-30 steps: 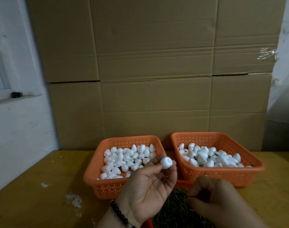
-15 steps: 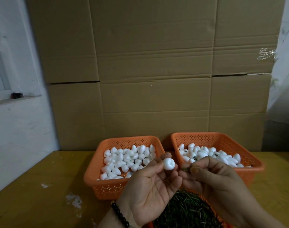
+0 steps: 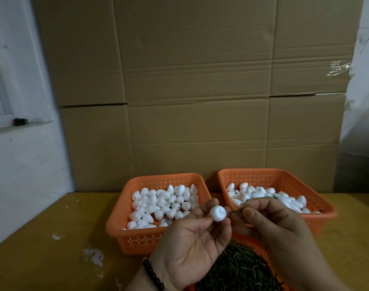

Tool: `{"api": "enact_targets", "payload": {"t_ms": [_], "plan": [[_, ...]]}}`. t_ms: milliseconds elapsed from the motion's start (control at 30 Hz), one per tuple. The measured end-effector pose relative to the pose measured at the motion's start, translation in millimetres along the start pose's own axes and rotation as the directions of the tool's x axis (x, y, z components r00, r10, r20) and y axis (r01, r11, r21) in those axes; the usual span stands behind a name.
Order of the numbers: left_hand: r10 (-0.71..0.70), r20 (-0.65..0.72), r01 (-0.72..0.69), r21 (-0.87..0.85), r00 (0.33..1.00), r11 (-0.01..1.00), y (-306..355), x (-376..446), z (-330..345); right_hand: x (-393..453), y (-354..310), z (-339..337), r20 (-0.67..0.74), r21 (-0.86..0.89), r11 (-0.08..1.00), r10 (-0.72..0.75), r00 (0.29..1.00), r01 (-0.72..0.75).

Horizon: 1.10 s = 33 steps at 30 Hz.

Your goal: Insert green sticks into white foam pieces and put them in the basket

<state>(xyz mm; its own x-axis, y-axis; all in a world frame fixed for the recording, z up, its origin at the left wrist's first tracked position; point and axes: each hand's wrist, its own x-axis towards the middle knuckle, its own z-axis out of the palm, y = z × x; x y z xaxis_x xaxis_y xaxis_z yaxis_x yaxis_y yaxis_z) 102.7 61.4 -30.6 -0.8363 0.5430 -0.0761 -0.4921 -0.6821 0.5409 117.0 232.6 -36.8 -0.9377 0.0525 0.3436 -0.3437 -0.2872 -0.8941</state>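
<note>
The left hand [image 3: 192, 244] is turned palm up, its thumb and fingertips pinching a small white foam ball [image 3: 217, 213]. From 3 o'clock the right hand [image 3: 272, 223] pinches a thin green stick [image 3: 235, 211] between thumb and forefinger, the tip touching the ball's side. A black bead bracelet [image 3: 153, 275] circles the left wrist. On the yellow wooden worktop [image 3: 49, 244], at 10 o'clock from the hands, sits an orange perforated plastic basket [image 3: 135, 238] of plain white foam pieces [image 3: 164, 202]. At 1 o'clock a second orange basket [image 3: 324, 211] holds foam pieces, some with green sticks showing. Directly below the hands, at 6 o'clock, a third orange container [image 3: 261, 247] is heaped with loose green sticks [image 3: 238, 267]. Flattened brown cardboard [image 3: 196, 91] stands behind.
</note>
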Motion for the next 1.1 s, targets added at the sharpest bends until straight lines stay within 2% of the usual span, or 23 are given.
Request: {"api": "enact_targets", "payload": {"t_ms": [67,133,267,333,600,800,1100], "plan": [[0.014,0.014,-0.015,0.014,1.0,1.0,-0.9,0.9,-1.5,-4.6,-1.7,2.1,-0.034,-0.181,0.973,-0.152,0.988,0.144],[0.035,0.032,-0.036,0.028,0.999,0.999,-2.0,1.6,-3.0,-9.6,-1.9,4.7,-0.019,-0.376,0.883,-0.311,0.95,0.282],[0.078,0.076,-0.083,0.062,0.994,0.995,-2.3,1.5,-4.5,-14.2,0.8,8.9,0.127,-0.563,0.649,-0.544,0.829,0.512],[0.093,0.091,-0.1,0.075,0.992,0.992,-2.4,1.4,-5.3,-14.2,1.2,9.7,0.161,-0.625,0.557,-0.594,0.788,0.547],[0.123,0.12,-0.143,0.173,0.985,0.974,-4.2,1.9,-5.2,-12.7,2.1,8.3,0.166,-0.66,0.505,-0.624,0.763,0.556],[0.124,0.123,-0.149,0.225,0.985,0.963,-7.2,1.1,-1.2,-10.8,2.2,5.2,0.217,-0.725,0.412,-0.624,0.751,0.552],[0.147,0.104,-0.17,0.267,0.984,0.949,-8.8,-3.0,6.1,-10.3,5.0,2.8,0.207,-0.725,0.427,-0.613,0.763,0.54]]}}
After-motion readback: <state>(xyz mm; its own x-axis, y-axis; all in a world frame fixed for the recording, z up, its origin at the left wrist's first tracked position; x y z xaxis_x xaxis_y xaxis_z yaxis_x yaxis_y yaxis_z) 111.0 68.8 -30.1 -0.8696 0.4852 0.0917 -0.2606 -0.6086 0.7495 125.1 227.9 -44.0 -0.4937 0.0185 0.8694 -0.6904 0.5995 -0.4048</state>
